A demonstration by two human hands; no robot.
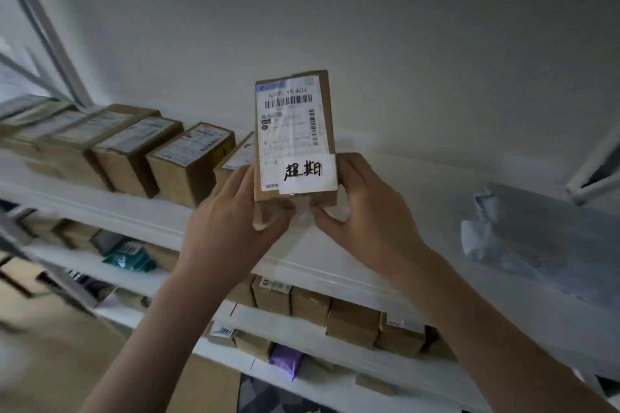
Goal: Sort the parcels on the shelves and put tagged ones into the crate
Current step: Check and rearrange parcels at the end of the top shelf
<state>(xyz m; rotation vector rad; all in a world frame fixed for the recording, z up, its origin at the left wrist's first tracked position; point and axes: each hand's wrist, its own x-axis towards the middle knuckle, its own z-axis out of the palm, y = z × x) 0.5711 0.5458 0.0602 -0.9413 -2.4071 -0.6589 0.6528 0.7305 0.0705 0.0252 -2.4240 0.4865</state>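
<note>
Both hands are gripping the tagged parcel (pixel 295 134) upright above the shelf (pixel 436 178). Left hand (pixel 231 228) fingers are curling round its lower edge; right hand (pixel 365 214) fingers are pinching the bottom corner.

box row (pixel 134 151) left, grey bag (pixel 543 238) right

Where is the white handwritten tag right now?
Centre of the head view: the white handwritten tag sits on the lower front of the upright brown cardboard parcel, between both hands.

dim, cool light | edges blurred, bowed | centre sharp
</note>
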